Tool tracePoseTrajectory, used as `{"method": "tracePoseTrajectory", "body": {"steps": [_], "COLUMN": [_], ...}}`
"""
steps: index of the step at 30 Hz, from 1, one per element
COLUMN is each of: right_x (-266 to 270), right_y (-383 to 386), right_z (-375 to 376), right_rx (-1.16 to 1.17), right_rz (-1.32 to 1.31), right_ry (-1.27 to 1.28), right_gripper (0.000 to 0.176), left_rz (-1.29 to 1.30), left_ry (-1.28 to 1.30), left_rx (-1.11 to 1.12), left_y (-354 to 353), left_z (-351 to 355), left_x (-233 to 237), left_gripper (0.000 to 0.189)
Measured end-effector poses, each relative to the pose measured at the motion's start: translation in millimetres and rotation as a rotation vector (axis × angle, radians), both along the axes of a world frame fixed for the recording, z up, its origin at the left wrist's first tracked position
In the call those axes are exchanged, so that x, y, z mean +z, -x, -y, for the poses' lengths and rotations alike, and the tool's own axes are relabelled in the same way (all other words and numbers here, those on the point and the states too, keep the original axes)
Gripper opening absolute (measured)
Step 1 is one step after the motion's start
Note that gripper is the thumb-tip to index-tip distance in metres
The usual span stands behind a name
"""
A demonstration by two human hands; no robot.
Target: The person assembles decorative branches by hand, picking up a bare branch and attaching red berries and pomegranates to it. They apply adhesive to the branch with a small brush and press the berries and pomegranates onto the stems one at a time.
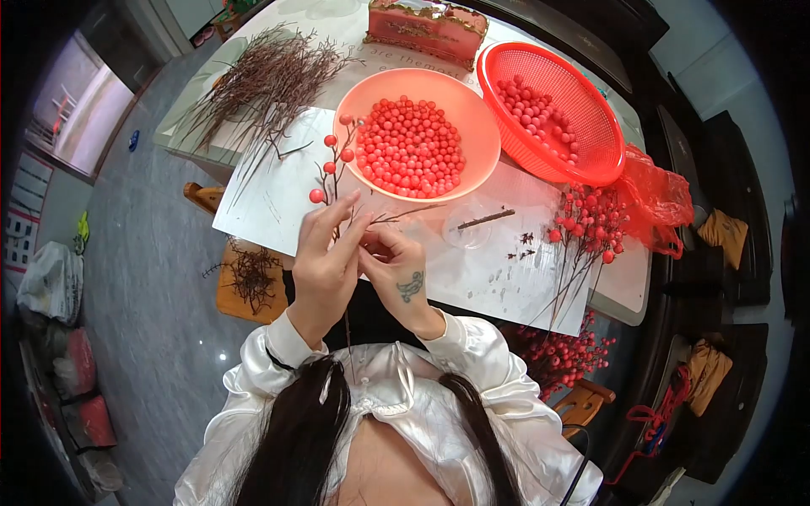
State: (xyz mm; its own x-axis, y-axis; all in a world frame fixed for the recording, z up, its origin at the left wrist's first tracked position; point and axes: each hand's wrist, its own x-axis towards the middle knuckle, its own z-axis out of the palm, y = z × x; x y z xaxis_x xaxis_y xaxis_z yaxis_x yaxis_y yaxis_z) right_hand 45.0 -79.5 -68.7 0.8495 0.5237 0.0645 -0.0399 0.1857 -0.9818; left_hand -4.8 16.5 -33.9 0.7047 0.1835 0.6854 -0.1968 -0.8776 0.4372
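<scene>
An artificial berry branch [329,168] with several red berries rises from between my hands, and its thin brown stem runs down toward my lap. My left hand [323,260] is closed around this stem. My right hand [393,268] touches the left, its thumb and fingers pinched together at the branch; a bare side twig [405,215] sticks out to the right above it. What the right fingertips pinch is hidden. Just beyond my hands stands a pale orange bowl [485,139] full of loose red berries [409,148].
A red colander [607,135] holding berries stands right of the bowl. Bare brown stems [270,80] lie at the left, and finished berry branches [586,223] beside a red plastic bag [654,202] at the right. A tissue box [426,32] stands at the back. Twigs [253,274] lie on a stool.
</scene>
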Motion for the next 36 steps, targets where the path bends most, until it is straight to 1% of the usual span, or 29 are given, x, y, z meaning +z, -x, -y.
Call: {"method": "tracePoseTrajectory", "body": {"steps": [1,4,7,10,11,13,14,15,16,17,18,19,20,22,23,24,25,29,31,32,36], "right_x": [0,-17,-14,-8,-1,28,24,11,14,32,46,50,45,21,2,-4,-8,-8,2,2,11], "right_y": [0,-5,-1,-1,0,0,-4,-17,-31,-44,-54,-64,-70,-84,-89,-90,-90,-86,-81,-79,-70], "right_z": [0,2,1,8,16,42,57,74,89,101,111,118,120,124,123,119,117,111,110,110,111], "right_rx": [-0.018,-0.099,-0.079,0.009,-0.015,-0.058,-0.177,-0.366,-0.545,-0.681,-0.753,-0.769,-0.745,-0.674,-0.602,-0.53,-0.527,-0.522,-0.497,-0.512,-0.57], "right_rz": [0.014,0.347,0.252,0.194,0.317,0.558,0.583,0.675,0.684,0.594,0.504,0.441,0.402,0.411,0.362,0.313,0.353,0.32,0.308,0.358,0.511], "right_ry": [0.01,0.144,0.072,0.071,0.138,0.275,0.31,0.319,0.342,0.394,0.444,0.5,0.548,0.606,0.571,0.535,0.519,0.514,0.536,0.514,0.457], "right_gripper": [0.008,0.01,0.013,0.013,0.01,0.004,0.005,0.005,0.008,0.012,0.016,0.02,0.024,0.033,0.031,0.029,0.023,0.017,0.014,0.013,0.01], "left_rz": [-0.014,-0.037,-0.198,-0.196,-0.18,-0.15,-0.133,-0.117,-0.1,-0.123,-0.139,-0.155,-0.171,-0.184,-0.192,-0.204,-0.215,-0.221,-0.312,-0.356,-0.367], "left_ry": [-0.007,-0.053,-0.07,-0.045,-0.03,0.001,0.005,0.01,0.016,0.012,0.001,-0.013,-0.029,0.011,0.03,0.01,-0.01,-0.011,0.036,0.059,0.122], "left_rx": [-0.072,-0.271,-0.303,-0.339,-0.33,-0.309,-0.304,-0.299,-0.295,-0.278,-0.275,-0.273,-0.27,-0.251,-0.241,-0.223,-0.205,-0.14,-0.155,-0.163,-0.122], "left_y": [-1,-9,-13,-18,-20,-25,-27,-29,-31,-32,-34,-36,-37,-41,-42,-44,-45,-57,-63,-66,-69], "left_z": [-1,-5,-10,-11,-10,-7,-6,-5,-4,-2,0,2,4,10,13,15,17,31,35,37,42], "left_x": [-1,3,6,8,7,5,3,2,0,0,-1,-2,-2,-1,-1,-2,-2,-9,-17,-20,-23], "left_gripper": [0.034,0.034,0.034,0.036,0.037,0.04,0.04,0.041,0.042,0.043,0.044,0.044,0.045,0.038,0.035,0.03,0.025,0.009,0.011,0.013,0.009]}}
